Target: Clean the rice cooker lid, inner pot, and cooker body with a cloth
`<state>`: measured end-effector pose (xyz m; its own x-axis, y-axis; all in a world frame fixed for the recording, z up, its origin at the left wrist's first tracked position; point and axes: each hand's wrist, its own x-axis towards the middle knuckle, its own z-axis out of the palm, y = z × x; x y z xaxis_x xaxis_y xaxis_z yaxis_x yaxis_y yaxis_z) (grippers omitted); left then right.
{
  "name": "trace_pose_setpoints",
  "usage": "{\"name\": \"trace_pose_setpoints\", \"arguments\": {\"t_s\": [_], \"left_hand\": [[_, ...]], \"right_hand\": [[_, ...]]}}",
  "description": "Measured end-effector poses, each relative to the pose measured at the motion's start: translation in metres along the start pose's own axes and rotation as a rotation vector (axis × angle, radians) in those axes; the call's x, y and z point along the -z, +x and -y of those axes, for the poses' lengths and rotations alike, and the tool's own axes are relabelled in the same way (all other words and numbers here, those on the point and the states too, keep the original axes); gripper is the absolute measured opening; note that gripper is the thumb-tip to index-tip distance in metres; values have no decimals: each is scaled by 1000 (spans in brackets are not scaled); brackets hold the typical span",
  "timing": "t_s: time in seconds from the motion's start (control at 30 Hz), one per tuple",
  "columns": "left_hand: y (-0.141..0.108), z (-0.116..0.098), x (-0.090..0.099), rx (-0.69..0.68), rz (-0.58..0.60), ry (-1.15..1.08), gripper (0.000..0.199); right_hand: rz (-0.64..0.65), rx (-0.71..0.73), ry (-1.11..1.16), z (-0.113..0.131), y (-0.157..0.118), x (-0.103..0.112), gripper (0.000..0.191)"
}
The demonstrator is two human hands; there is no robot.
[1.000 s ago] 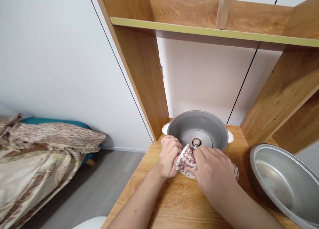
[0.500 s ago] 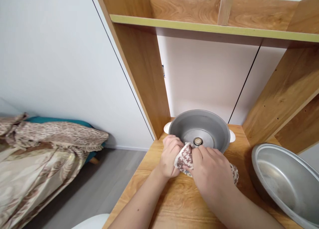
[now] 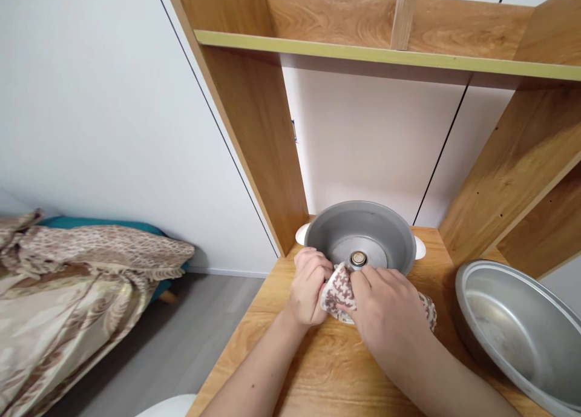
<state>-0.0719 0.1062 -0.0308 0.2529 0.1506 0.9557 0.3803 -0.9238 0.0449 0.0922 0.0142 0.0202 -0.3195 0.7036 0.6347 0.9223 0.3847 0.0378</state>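
A round grey electric cooker body [image 3: 399, 235] with white side handles stands on the wooden desktop, a round metal button at the centre of its floor. At its near left rim, my left hand [image 3: 310, 287] is closed, fingers curled over the edge. My right hand [image 3: 385, 299] grips a brown-and-white patterned cloth [image 3: 339, 288] bunched against the near rim. One end of this cloth sticks out between my hands, another past the right wrist. My hands hide the cooker's front.
An oval metal pot [image 3: 512, 326] sits on the right of the desktop [image 3: 340, 368]. Wooden side panels and a yellow-edged shelf [image 3: 363, 48] frame the space above. A bed with a patterned cover [image 3: 91, 284] is at left, and part of a white rounded object [image 3: 170, 407] shows below.
The view has shifted slightly. The cloth between my hands is folded a little differently at the rim; both hands keep nearly the same place and grip.
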Motion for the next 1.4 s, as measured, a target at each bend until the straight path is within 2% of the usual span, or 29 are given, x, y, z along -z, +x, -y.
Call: {"name": "trace_pose_setpoints", "arguments": {"t_s": [0.43,0.87,1.27,1.4], "left_hand": [[-2,1,-1,-2,5,5,21],[-4,3,-1,-5,7,13,23],[1,0,1,17,10,-9,23],[1,-3,0,31,-9,-17,23]], "right_hand": [[-124,-25,-43,10,0,-6,23],[-103,-12,-42,9,0,-5,21],[30,-24,19,-2,2,6,29],[-15,-24,10,-1,1,7,26]]}}
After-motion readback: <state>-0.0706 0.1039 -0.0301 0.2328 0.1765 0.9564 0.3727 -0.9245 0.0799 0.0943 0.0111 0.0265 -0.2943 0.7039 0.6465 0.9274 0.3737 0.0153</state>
